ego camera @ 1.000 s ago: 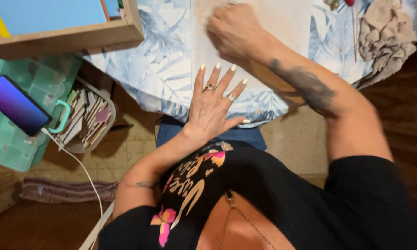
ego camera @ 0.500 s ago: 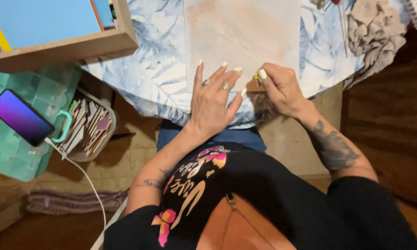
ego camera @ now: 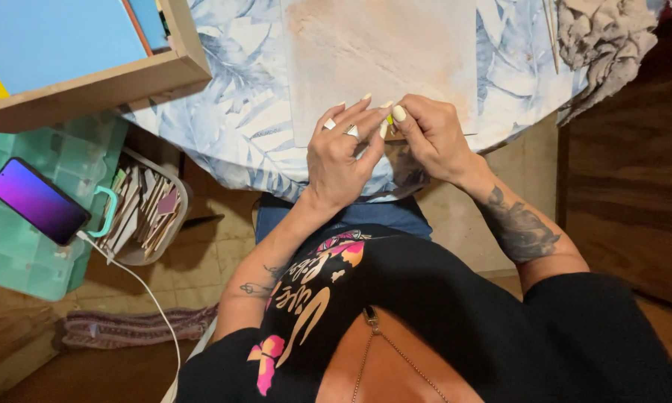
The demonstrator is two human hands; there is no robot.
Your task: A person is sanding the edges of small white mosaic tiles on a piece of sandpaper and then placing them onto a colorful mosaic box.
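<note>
Blue-white leaf-print cloth (ego camera: 231, 112) on bench, beige stained board (ego camera: 380, 52), teal box (ego camera: 22, 239), purple-screened phone (ego camera: 37, 200), pale yellow nails.

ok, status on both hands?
Left hand and right hand meet at the board edge, pinching a small yellow piece. Nothing in the way.

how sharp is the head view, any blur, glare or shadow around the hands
Head view: mostly sharp, with the left hand and right hand crisp at the board; a soft shadow falls on the tablecloth just under the hands; the phone screen glows but does not flare; the cloth at the top right corner looks slightly stretched; the floor at right is dim.
</note>
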